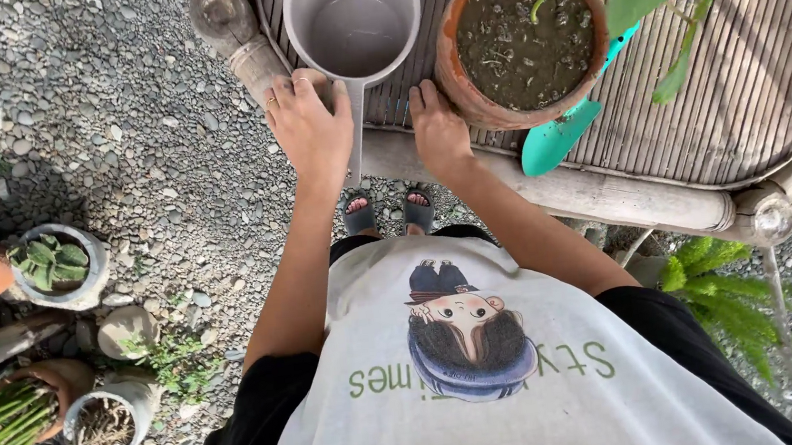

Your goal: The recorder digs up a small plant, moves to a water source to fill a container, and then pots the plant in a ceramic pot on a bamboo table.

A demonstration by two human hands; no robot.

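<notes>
Both arms reach straight forward and down from the shoulders to the near edge of the slatted bamboo surface (763,57). The left hand (311,125) lies palm-down with its fingers curled over the base of the long handle of the grey plastic dipper with a round bowl (354,21), closed on the handle where it meets the bowl; rings show on two of its fingers. The dipper sits on the slats with its handle pointing back toward the person, and water seems to lie in the bowl. The right hand (439,131) rests flat, fingers together and relaxed, on the edge of the surface, its fingertips touching or just short of the round terracotta pot filled with dark soil (523,39); I cannot tell which, but it grips nothing. A green leafy stem rises from the pot and blurs across the top of the view. A turquoise plastic trowel (560,132) lies just beside the pot, its handle largely hidden behind it. The dipper's far rim and the pot's top are cut off by the frame. Below the surface, grey gravel ground (119,113) shows, with small potted plants (56,266) at the left.
</notes>
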